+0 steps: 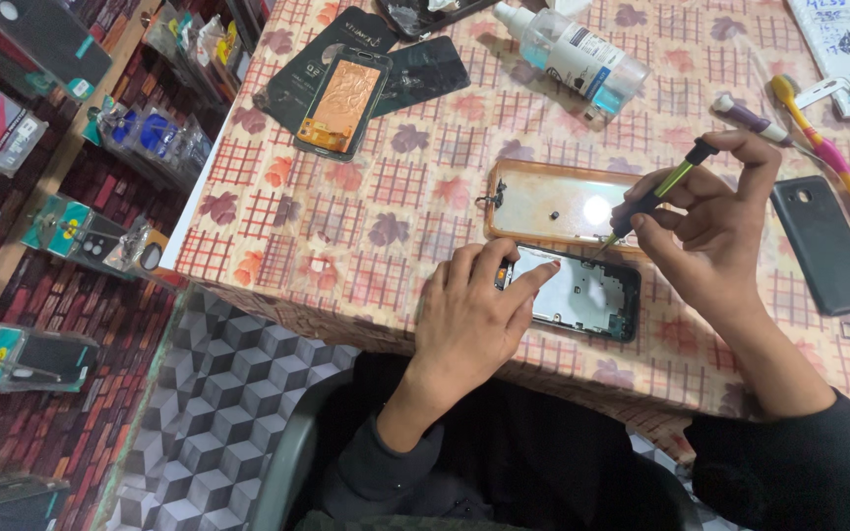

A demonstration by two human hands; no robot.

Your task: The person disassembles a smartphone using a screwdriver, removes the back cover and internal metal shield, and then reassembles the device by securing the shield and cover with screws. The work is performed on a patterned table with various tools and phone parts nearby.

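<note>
**A:** Two hands low in the frame, both busy over an opened phone [582,292] at the near table edge, just right of centre. Left hand [469,320] pressed down on the phone's left end, fingers curled over the rim, pinning it flat. Back cover off, metal insides showing.

**B:** And the right hand [710,221]?

**A:** Right of centre, pinched shut around a thin screwdriver [661,192] with a green shaft and black tip. Held like a pen, tilted, tip aimed down at the phone's upper right edge. Can't tell if the tip actually touches.

**B:** Anything just behind the phone?

**A:** Orange-rimmed clear tray [543,202], touching or nearly touching the phone's far side. One tiny dark speck inside, too small to name. Dark phone back cover [823,246] lying flat at the right edge, well apart from the hands.

**B:** Further up?

**A:** Yellow and pink toothbrush [833,157] at upper right, with another purple-handled tool [750,120] beside it. Clear spray bottle [573,54] on its side at top centre. Copper-backed phone [343,101] upper left of centre, resting on dark flat packets [425,71]. All on a floral checked tablecloth [366,226].

**B:** Off the table?

**A:** Left side, boxed phone cases [31,356] on a brick-patterned display, cube-patterned floor [218,413] below.
</note>
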